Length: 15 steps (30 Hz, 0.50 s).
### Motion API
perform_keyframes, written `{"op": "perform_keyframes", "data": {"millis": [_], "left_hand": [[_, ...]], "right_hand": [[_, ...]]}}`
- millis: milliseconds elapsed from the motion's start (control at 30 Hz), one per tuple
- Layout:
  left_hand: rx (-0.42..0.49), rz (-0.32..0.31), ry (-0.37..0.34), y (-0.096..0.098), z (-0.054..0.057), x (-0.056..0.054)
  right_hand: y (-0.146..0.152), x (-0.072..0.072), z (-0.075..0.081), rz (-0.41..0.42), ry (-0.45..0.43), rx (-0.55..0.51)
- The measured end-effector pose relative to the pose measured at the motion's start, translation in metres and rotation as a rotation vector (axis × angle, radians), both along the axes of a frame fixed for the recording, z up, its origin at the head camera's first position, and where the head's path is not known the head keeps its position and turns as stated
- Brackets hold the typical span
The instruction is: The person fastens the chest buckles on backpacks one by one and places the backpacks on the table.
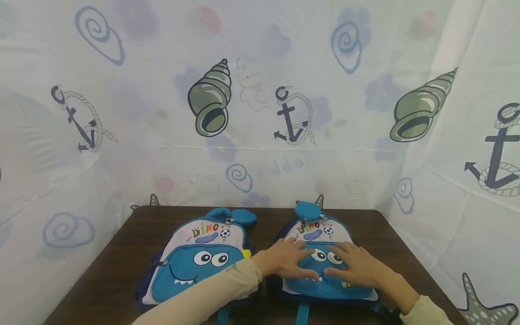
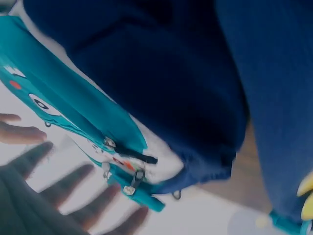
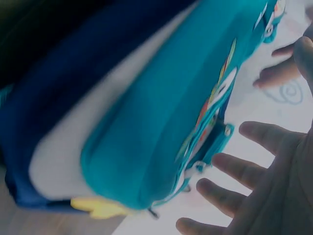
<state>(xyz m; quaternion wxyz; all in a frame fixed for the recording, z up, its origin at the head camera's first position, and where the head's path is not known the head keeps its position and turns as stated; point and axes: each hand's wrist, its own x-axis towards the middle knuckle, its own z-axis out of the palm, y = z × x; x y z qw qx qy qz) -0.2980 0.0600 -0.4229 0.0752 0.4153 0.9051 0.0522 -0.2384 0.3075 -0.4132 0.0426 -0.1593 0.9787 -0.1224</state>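
Note:
Two small dinosaur backpacks with teal front pockets, cartoon eyes and "DINO" lettering lie front up, side by side. Above the right backpack (image 1: 313, 291), my left hand (image 1: 286, 259) spreads its fingers over the left part of its front. Opposite it, my right hand (image 1: 359, 266) is spread over the right part, thumbs pointing toward each other. Both wrist views show straight fingers with a gap between them and the bag; neither hand grips anything. The left backpack (image 1: 172, 275) is partly covered by my left forearm.
Both bags lie on a dark brown table (image 1: 109, 271). A white curtain (image 1: 260, 176) printed with shells and anchors hangs behind and at the sides. Teal straps (image 1: 302, 313) trail toward the near edge. A yellow piece (image 1: 246, 253) sticks out beside the left bag.

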Motion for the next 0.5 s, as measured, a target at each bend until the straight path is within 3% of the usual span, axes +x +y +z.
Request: {"op": "perform_keyframes", "data": {"millis": [133, 233, 500], "left_hand": [[0.096, 0.173, -0.034, -0.003, -0.004, -0.009], [0.197, 0.300, -0.115, -0.008, -0.006, -0.015], [0.417, 0.488, -0.471, -0.018, -0.015, -0.024]], "right_hand": [[-0.011, 0.003, -0.004, 0.040, 0.018, 0.001], [-0.021, 0.005, -0.007, 0.044, 0.021, -0.006], [-0.053, 0.011, -0.019, 0.079, 0.033, 0.006]]}}
